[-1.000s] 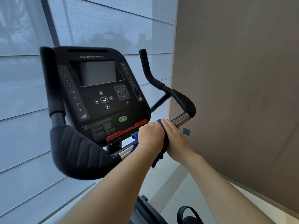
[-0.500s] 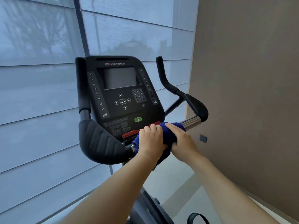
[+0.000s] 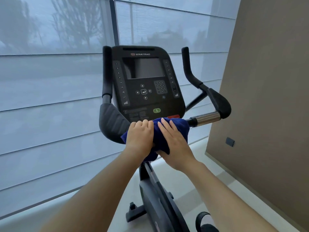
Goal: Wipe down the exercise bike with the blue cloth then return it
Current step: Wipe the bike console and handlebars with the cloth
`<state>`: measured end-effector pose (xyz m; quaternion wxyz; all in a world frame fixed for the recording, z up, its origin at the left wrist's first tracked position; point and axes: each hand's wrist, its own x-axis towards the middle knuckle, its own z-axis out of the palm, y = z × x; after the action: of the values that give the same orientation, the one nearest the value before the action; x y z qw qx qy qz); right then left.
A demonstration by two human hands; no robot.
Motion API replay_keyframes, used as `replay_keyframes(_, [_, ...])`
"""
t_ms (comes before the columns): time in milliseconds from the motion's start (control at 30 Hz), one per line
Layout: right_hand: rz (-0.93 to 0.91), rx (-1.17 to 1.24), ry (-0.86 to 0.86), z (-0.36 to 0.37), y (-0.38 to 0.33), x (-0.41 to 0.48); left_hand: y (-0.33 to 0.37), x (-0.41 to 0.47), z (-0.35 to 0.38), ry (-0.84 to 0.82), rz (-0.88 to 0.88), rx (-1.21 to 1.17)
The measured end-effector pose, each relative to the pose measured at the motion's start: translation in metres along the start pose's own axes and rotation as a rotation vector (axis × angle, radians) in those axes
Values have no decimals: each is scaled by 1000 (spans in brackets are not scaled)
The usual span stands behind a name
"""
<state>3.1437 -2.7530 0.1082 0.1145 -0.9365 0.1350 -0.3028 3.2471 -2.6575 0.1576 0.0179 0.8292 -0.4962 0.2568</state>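
Note:
The black exercise bike's console [image 3: 147, 84] faces me, with its handlebar running across below it. A dark blue cloth [image 3: 177, 129] is draped over the middle of that bar. My left hand [image 3: 139, 136] grips the cloth's left part with curled fingers wrapped over the bar. My right hand [image 3: 172, 144] lies on the cloth with fingers stretched forward, thumb under its lower edge. To the right, the chrome bar section [image 3: 207, 118] shows bare. The bar under the cloth is hidden.
Black padded grips stand at the left [image 3: 113, 121] and right [image 3: 219, 102] with upright horns. The bike's frame [image 3: 158, 195] and a pedal strap [image 3: 204, 220] are below. Window blinds [image 3: 50, 97] lie behind; a brown wall [image 3: 267, 97] is close on the right.
The view has pulled back and shifted, so more of the bike frame shows. Both hands and the cloth slid left along the bar, baring more chrome. My right fingers have straightened.

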Motion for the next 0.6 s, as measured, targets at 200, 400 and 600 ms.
replay_keyframes(200, [-15,-95,81,3,31,25,11,23,11,37,60,2])
replay_keyframes(400, [-91,-116,141,-9,52,49,-2,51,12,-166,168,-228])
replay_keyframes(600, [2,-97,144,-5,60,42,8,61,11,-220,177,-246])
